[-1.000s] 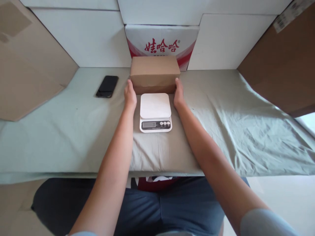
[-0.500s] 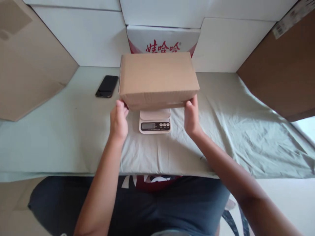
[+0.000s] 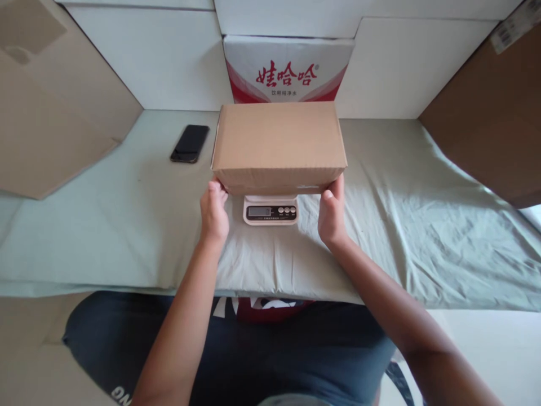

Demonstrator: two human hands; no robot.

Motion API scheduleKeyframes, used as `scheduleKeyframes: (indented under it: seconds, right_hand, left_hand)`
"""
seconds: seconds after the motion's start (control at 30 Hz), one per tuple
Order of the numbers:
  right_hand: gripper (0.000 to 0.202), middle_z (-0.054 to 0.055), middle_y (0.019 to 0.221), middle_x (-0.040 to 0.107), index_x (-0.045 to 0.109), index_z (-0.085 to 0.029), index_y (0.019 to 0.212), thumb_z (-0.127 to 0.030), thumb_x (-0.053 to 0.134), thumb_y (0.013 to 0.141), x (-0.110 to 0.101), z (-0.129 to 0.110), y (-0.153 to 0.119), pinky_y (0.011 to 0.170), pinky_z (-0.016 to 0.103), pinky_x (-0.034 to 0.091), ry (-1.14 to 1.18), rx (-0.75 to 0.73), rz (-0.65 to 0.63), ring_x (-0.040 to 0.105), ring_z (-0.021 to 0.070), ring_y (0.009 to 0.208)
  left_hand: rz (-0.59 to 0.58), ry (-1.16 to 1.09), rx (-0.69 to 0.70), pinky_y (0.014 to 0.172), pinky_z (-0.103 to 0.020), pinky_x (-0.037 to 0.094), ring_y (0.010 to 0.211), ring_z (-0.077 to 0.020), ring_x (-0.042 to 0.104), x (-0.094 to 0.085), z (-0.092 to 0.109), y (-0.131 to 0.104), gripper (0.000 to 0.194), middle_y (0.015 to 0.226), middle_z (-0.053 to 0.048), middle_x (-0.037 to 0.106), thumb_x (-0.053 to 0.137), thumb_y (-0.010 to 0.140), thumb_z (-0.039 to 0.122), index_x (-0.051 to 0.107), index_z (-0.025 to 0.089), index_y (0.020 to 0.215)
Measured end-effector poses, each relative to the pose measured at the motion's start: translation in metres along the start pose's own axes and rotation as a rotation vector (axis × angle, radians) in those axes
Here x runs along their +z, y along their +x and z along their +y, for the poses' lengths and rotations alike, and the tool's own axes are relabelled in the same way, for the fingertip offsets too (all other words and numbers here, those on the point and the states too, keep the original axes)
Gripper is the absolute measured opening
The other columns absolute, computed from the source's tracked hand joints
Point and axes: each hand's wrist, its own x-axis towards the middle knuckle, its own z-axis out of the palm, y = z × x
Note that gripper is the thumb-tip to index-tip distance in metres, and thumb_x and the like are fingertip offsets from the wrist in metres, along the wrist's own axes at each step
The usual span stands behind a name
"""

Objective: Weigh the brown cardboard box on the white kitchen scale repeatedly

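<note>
A closed brown cardboard box is held level between my two hands, over a small white digital kitchen scale. My left hand grips the box's lower near left corner, its fingers partly hidden beneath. At the lower near right corner, my right hand grips it the same way. Only the front of the scale shows, with its display and several round buttons; the box covers its platform. Whether the box touches the platform I cannot tell.
A black smartphone lies on the pale green cloth left of the box. Behind stands a white and red printed carton between white panels. Large brown cardboard sheets flank both sides.
The box has come lower and nearer to me over the scale, covering more of its platform. More of the printed carton behind shows. The camera view has shifted slightly.
</note>
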Motion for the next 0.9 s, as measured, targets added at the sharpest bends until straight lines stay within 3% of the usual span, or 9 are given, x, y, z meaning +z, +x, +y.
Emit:
scheduleKeyframes:
  seconds: [0.17, 0.37, 0.6, 0.73, 0.9]
  right_hand:
    - [0.071, -0.001, 0.176, 0.055, 0.051, -0.047, 0.162, -0.075, 0.058, 0.097, 0.003, 0.007, 0.0, 0.147, 0.061, 0.033, 0.046, -0.003, -0.007, 0.038, 0.0332, 0.175]
    - [0.075, -0.002, 0.181, 0.051, 0.049, -0.046, 0.163, -0.076, 0.058, 0.096, 0.004, 0.009, 0.002, 0.145, 0.06, 0.037, 0.057, 0.037, 0.005, 0.041, 0.0328, 0.173]
    - [0.065, -0.003, 0.181, 0.049, 0.054, -0.045, 0.161, -0.067, 0.059, 0.1, 0.004, 0.011, 0.002, 0.149, 0.061, 0.027, 0.114, 0.009, -0.008, 0.036, 0.0324, 0.176]
    - [0.071, -0.003, 0.182, 0.048, 0.05, -0.044, 0.164, -0.07, 0.059, 0.1, 0.003, 0.015, 0.004, 0.15, 0.062, 0.022, 0.095, 0.024, -0.001, 0.032, 0.0336, 0.178]
    - [0.075, -0.003, 0.182, 0.048, 0.049, -0.045, 0.164, -0.077, 0.059, 0.097, 0.004, 0.017, 0.005, 0.149, 0.062, 0.027, 0.077, 0.033, -0.003, 0.034, 0.0347, 0.177]
  left_hand:
    - [0.012, -0.006, -0.019, 0.13, -0.055, 0.05, 0.155, -0.0391, 0.064, -0.002, -0.004, 0.002, 0.093, 0.143, -0.019, 0.08, 0.049, 0.09, 0.101, 0.081, 0.025, 0.133]
    - [-0.023, -0.028, -0.043, 0.132, -0.053, 0.048, 0.158, -0.0383, 0.061, 0.001, -0.005, 0.004, 0.093, 0.146, -0.018, 0.079, 0.051, 0.088, 0.102, 0.081, 0.027, 0.135]
    - [-0.008, -0.011, -0.048, 0.132, -0.055, 0.047, 0.159, -0.0405, 0.059, 0.0, -0.009, 0.004, 0.098, 0.151, -0.02, 0.077, 0.049, 0.089, 0.102, 0.08, 0.024, 0.139]
    - [0.003, 0.0, -0.035, 0.133, -0.054, 0.046, 0.158, -0.0396, 0.061, -0.001, -0.01, 0.004, 0.099, 0.151, -0.021, 0.076, 0.05, 0.09, 0.101, 0.08, 0.021, 0.14]
    - [0.019, 0.017, -0.046, 0.133, -0.055, 0.046, 0.159, -0.0402, 0.06, -0.001, -0.01, 0.002, 0.102, 0.153, -0.021, 0.075, 0.048, 0.089, 0.102, 0.08, 0.021, 0.14]
